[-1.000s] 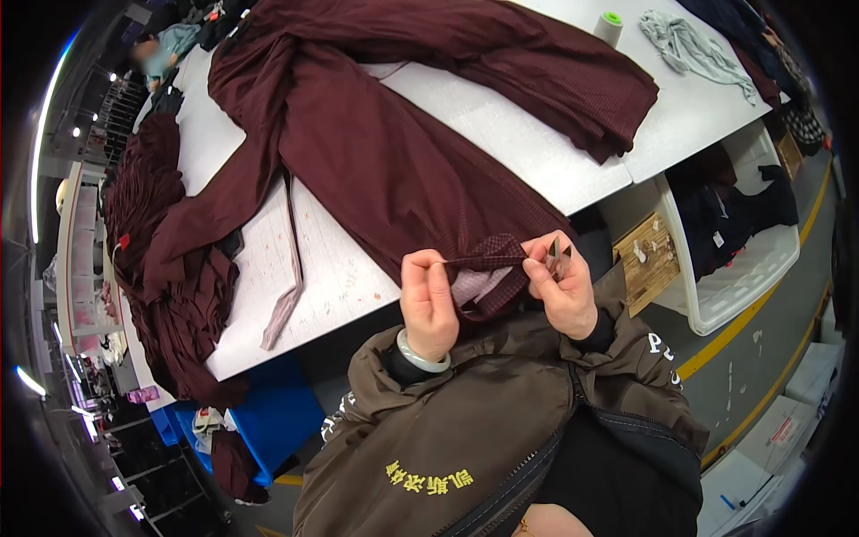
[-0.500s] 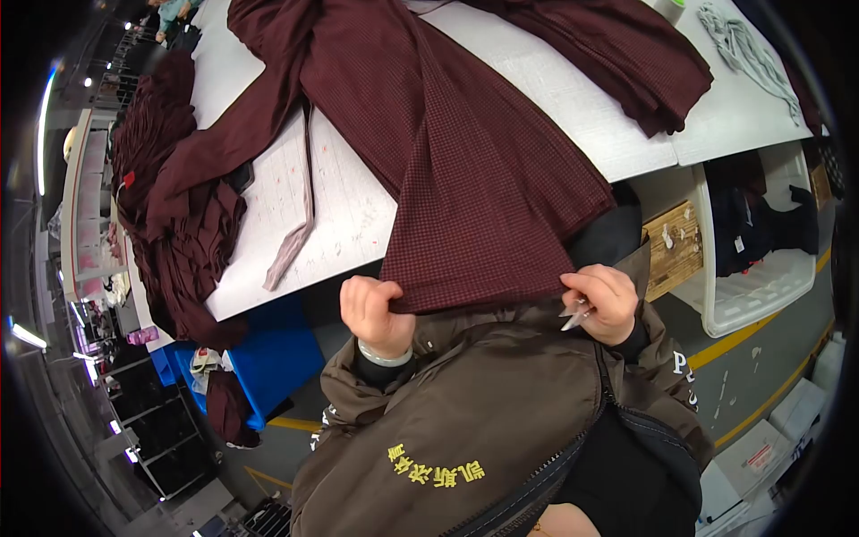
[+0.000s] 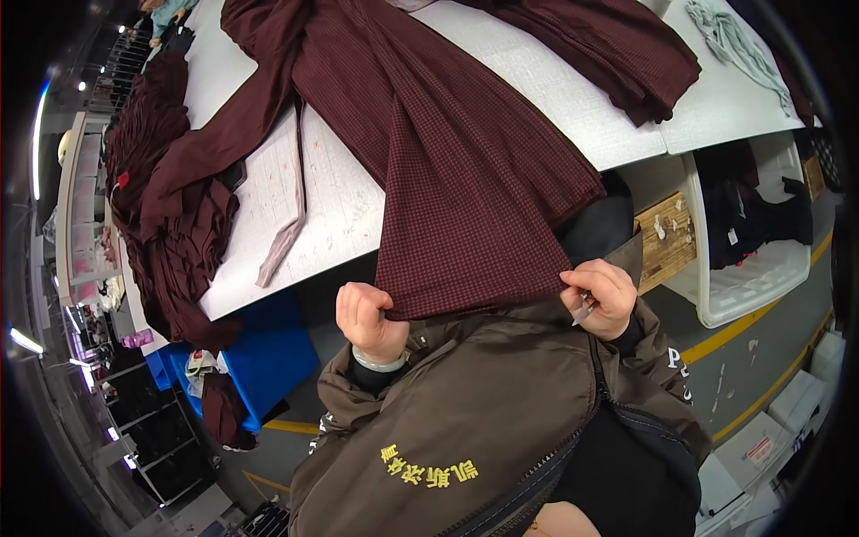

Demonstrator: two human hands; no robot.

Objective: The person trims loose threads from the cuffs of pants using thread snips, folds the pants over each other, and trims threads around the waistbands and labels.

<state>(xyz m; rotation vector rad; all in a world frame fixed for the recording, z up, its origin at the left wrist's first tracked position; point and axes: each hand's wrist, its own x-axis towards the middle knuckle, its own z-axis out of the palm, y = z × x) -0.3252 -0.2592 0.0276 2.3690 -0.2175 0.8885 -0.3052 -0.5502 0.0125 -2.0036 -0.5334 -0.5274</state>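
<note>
A burgundy checked garment (image 3: 483, 224) stretches from the table down toward my body, its hem edge pulled straight between my hands. My left hand (image 3: 369, 322) is closed, pinching the hem's left corner. At the right corner, my right hand (image 3: 601, 300) pinches the cloth between thumb and finger. A small pointed metal tool (image 3: 583, 311), which looks like thread snips, is tucked in that same hand; most of it is hidden by the fingers. The upper part of the garment lies folded on the white table (image 3: 344, 210).
Bunched burgundy garments (image 3: 170, 206) hang over the table's left edge. A pale strip (image 3: 284, 246) lies near them. More burgundy cloth (image 3: 617, 54) and a grey cord bundle (image 3: 738, 45) lie further back. Below are a blue bin (image 3: 277, 349) and a white bin (image 3: 743, 300) with dark clothes.
The view has shifted slightly, so the table and cloth sit a little further left. Both hands keep their grip on the hem; the metal tool has turned slightly in my right hand.
</note>
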